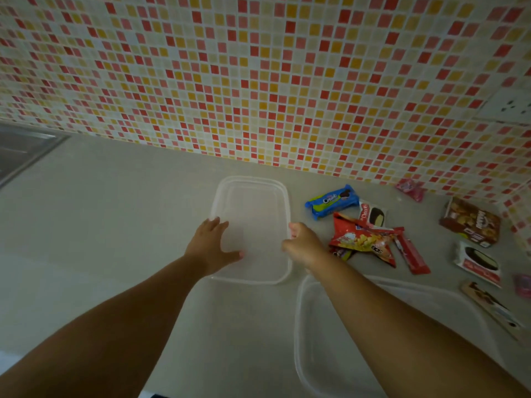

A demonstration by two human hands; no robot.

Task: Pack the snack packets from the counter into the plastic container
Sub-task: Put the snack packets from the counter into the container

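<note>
Left hand [211,245]: lies flat on the left edge of the clear lid [253,225], fingers spread, grip apart and clamped on nothing.
Right hand [301,244]: at the lid's right edge, fingers curled onto the rim; whether the grip truly pinches the rim, I cannot tell.
Clear lid: a shallow, see-through rectangle, flat on the grey counter [115,225], near the tiled wall [258,81].
Plastic container [304,340]: clear, at lower right under the right forearm, just beside the lid's near corner; no packet shows inside it.
Snack packets: all on the counter, right of the lid.
Blue biscuit packet [332,201]: farthest back of the near cluster.
White choco-pie packet [372,215]: just right of the blue one.
Red chips packet [362,239]: crumpled, close to the right hand, partly over a red stick packet [412,254].
Brown packet [469,222]: well to the right.
Second white pie packet [478,262]: in front of the brown one.
Pink wrapper [411,189]: by the wall.
Long pale packet [492,308]: near the right edge.
Wall socket [507,106]: upper right.
Steel sink [23,150]: far left.
</note>
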